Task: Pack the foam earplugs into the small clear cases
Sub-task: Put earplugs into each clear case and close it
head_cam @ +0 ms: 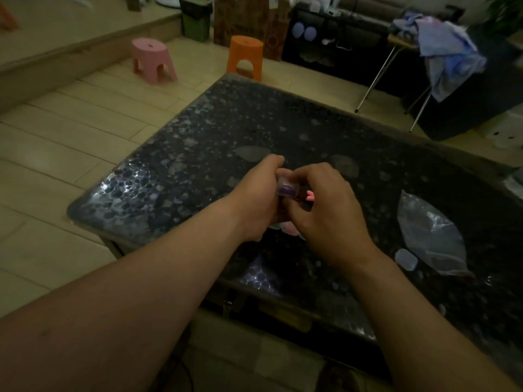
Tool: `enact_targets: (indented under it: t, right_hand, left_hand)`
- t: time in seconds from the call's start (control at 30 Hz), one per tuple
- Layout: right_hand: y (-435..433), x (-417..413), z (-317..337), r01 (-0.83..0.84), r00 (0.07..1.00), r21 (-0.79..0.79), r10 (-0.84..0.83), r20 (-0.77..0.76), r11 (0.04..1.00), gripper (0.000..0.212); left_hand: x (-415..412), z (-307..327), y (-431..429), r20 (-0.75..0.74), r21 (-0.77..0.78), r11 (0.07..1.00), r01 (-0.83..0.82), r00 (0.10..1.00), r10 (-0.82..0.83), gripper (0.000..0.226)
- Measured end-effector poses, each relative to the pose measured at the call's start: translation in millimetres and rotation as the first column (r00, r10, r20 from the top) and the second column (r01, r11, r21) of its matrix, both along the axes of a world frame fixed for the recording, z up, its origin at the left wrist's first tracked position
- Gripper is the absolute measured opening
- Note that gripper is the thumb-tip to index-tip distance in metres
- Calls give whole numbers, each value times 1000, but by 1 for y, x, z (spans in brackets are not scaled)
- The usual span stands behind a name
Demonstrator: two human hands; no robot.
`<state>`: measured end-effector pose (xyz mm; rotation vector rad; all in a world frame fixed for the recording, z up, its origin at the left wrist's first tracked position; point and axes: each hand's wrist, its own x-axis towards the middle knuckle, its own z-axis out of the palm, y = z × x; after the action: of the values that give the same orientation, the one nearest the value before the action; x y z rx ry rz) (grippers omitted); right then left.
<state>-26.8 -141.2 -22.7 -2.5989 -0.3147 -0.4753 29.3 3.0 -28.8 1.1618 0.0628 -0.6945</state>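
Observation:
Over the middle of the dark speckled table, my left hand and my right hand meet around a small clear case with a purple earplug inside. Fingers of both hands are curled on the case. A pink earplug shows just right of the case, by my right fingers. More pale pink pieces lie on the table under my hands, mostly hidden. Another small clear case lies on the table to the right.
A clear plastic bag lies at the table's right side. Beyond the table's far edge stand a pink stool and an orange stool. A chair draped with clothes stands at the back right.

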Motion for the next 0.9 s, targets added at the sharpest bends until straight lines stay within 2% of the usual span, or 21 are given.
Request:
enact_targets:
  t: [0.23,0.37,0.47,0.57,0.67,0.8,0.9]
  right_hand:
    - [0,0,-1,6,997,-74,0,79,997,19]
    - [0,1,-1,22,996,-133,-9,92,991,17]
    - [-1,-2,1,13,998,-120,-6,58,993,17]
    - [1,-6,5,1,999,7,0,-50,1000,14]
    - [1,-5,8,14,996,48,-9,-91,999,15]
    - [-6,-8,5,81,972,104,-56,-227,991,25]
    - [-6,-14,-8,70,953,25,-59,-297,997,29]
  left_hand:
    - [0,2,1,-28,-41,999,-7,1000,6,33]
    - [-1,4,2,-33,-55,998,15,999,-17,29]
    - [-3,3,2,-29,-32,999,22,999,-23,36]
    - [-2,0,4,-3,36,999,5,1000,-5,48]
    - [-3,2,5,33,55,998,10,999,-12,59]
    - [-3,8,10,99,203,961,-187,981,169,55]
    - [3,12,18,92,146,927,-346,937,336,52]
